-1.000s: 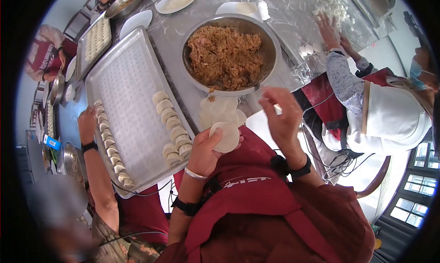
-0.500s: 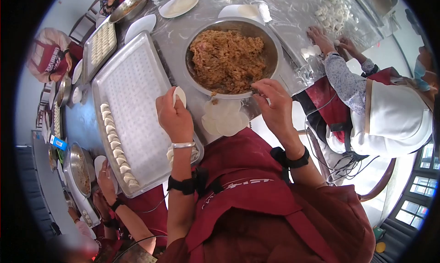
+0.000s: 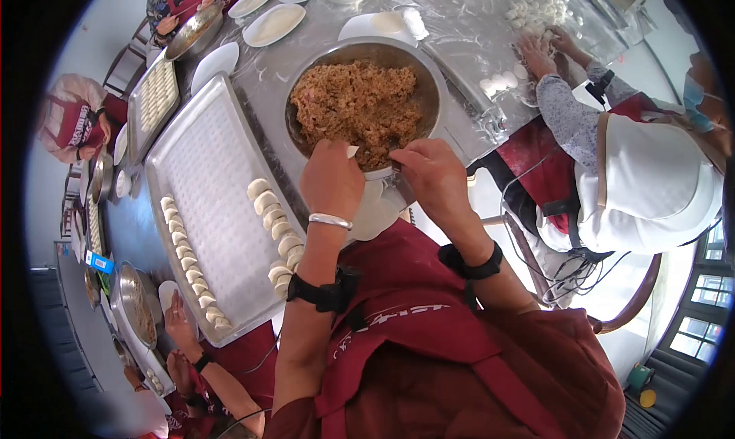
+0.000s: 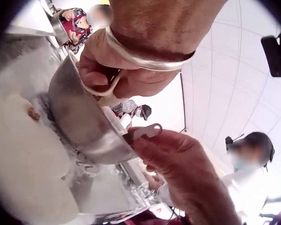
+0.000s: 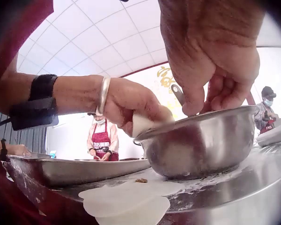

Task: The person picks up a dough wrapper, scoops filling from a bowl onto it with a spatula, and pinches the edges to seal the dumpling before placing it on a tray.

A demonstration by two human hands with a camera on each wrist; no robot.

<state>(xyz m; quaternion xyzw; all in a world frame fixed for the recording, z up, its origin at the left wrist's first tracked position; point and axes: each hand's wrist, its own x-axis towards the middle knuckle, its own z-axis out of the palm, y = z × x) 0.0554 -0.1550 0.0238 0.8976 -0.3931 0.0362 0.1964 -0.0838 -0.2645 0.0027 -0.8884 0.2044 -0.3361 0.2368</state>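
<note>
My left hand (image 3: 333, 182) pinches a round dough wrapper (image 5: 147, 124), bent between thumb and fingers, at the near rim of a steel bowl (image 5: 196, 145). Just right of it, my right hand (image 3: 440, 182) grips a flat metal handle (image 4: 152, 130) with a hole in its end. The tool's working end is hidden inside the bowl. Brown minced filling (image 3: 360, 98) fills most of the bowl. Below both hands lies a stack of wrappers (image 5: 126, 201), a crumb of filling on top.
Left of the bowl, a perforated metal tray (image 3: 207, 148) holds a left row of dumplings (image 3: 184, 251) and a right row (image 3: 279, 225). White plates (image 3: 274, 26) stand at the back. On the right, another person's hands (image 3: 540, 56) work among dough pieces (image 3: 536, 6).
My left hand lifted the wrapper from above the stack, passed over the tray's right side, and came to the bowl's near rim. My right hand moved from beside the bowl to the metal handle.
</note>
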